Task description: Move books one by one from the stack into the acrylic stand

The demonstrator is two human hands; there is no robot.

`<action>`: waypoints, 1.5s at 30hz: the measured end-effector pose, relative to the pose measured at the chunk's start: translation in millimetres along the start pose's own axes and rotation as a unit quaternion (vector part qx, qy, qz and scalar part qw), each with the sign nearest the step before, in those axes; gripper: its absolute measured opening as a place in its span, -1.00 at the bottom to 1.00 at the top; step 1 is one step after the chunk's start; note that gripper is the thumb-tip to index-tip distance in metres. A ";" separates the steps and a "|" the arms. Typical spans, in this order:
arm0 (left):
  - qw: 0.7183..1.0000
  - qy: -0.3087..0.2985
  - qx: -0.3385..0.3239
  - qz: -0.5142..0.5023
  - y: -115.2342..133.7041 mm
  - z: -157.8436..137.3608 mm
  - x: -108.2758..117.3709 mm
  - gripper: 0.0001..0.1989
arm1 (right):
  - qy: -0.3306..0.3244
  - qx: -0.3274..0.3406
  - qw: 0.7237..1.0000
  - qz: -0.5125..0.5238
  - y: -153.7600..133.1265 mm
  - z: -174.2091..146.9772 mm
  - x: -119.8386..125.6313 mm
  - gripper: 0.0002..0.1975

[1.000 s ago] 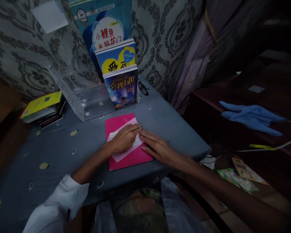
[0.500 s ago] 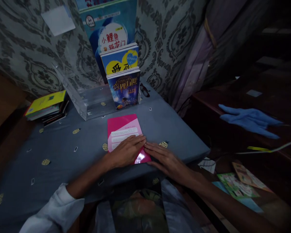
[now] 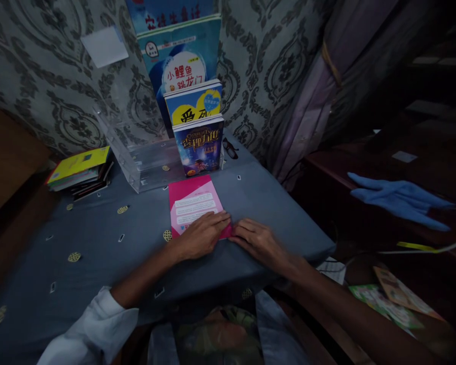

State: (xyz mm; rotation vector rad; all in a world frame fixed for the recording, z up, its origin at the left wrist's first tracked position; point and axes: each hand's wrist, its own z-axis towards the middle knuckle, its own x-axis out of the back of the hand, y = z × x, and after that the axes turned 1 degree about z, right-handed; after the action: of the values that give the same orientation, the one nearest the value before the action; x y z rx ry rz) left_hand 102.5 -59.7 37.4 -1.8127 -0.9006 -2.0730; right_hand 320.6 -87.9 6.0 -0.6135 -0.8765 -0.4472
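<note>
- pink book [image 3: 195,200] lies near the table's [image 3: 285,208] front edge, long axis pointing away
- left hand [image 3: 203,234], nearer, lies flat on it, ungripping
- right hand [image 3: 257,241] at its near-right corner; grip unclear

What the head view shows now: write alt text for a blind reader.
A person's left hand lies on a pink book, the right hand at its near right corner. The book lies on a blue-grey tablecloth in front of upright books in a clear rack; a blue glove lies off right.
</note>
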 end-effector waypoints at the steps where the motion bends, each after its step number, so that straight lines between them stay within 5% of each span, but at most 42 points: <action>1: 1.000 0.000 -0.003 -0.003 1.6 -0.6 0.3 -0.54 | 0.005 0.000 1.000 -0.011 0.1 0.4 -0.3 -0.77; 20: 1.000 0.016 0.001 -0.017 18.6 -29.0 -6.8 -0.51 | 0.018 -0.012 0.996 -0.091 -3.7 1.5 -3.7 -0.76; 36: 0.991 0.100 0.090 0.010 6.8 -129.3 -10.7 -0.42 | 0.028 0.056 0.998 -0.022 -26.3 15.2 -6.5 -0.74; 45: 0.983 0.144 0.117 0.002 -2.1 -146.5 -15.5 -0.48 | -0.068 0.070 0.992 0.077 -45.4 57.0 -33.1 -0.70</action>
State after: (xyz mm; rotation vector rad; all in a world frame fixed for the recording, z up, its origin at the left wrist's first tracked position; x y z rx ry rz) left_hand -13.7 -147.6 16.3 -1.3530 -1.0069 -2.0584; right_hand 242.4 -80.3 21.0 -0.5834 -0.9738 -0.2041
